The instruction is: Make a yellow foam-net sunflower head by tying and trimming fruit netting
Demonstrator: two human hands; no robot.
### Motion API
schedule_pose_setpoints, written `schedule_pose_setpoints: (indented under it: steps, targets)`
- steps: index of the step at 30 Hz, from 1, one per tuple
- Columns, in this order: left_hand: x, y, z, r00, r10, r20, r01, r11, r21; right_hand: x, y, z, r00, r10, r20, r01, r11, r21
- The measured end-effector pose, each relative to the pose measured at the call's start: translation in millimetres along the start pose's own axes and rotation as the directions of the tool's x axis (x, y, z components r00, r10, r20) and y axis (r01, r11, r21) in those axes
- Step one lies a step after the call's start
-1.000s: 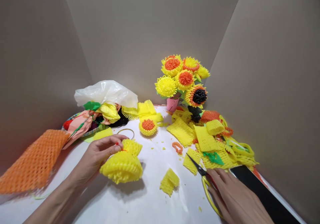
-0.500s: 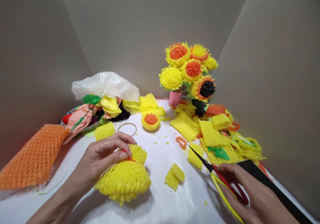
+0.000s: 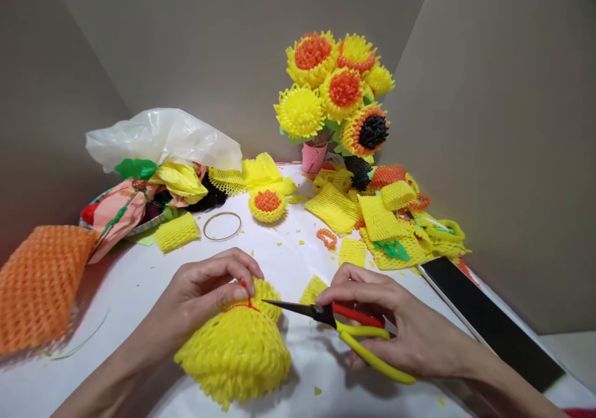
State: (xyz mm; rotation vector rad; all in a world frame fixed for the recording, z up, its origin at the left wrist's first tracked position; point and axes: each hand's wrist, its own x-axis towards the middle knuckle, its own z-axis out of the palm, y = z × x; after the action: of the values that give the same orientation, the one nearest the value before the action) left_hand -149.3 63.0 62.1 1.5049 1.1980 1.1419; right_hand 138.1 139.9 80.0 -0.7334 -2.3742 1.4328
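In left hand (image 3: 205, 287), pinching red string (image 3: 250, 304), tied round yellow net (image 3: 235, 356), seemingly not yet cut; in right hand (image 3: 400, 318), holding scissors (image 3: 323, 314) toward nine o'clock.

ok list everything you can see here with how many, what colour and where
foam bundle: one, yellow, centre front
tie: one, red, around the bundle's neck
scissors: one pair, dark blades, red and yellow handles, tips pointing at the bundle
flower heads: six clear, yellow, orange, black, back
pot: one, pink, below them
loose flower: one, yellow, orange centre, mid-table
netting scraps: many, mostly yellow, mainly right
netting piece: one, orange, far left
plastic bag: one, whitish, back left
hoop: one, gold, left of the loose flower
flat slab: one, black, right
walls: three, grey, around the table
left hand: one, bare, pinching the tie
right hand: one, bare, holding the scissors
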Motion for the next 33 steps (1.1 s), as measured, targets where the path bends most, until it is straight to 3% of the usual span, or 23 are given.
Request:
schedule_pose_setpoints:
  steps: [12,33]
  targets:
    - [1,9,13,0.999,0.035,0.012,-0.036,0.998,0.043,-5,0,5,0.994,-0.102,0.039,0.102,0.995,0.004]
    - [-7,4,16,1.0,-0.008,0.009,0.007,0.997,0.073,-7,-3,2,0.997,-0.028,0.078,0.038,0.99,-0.138]
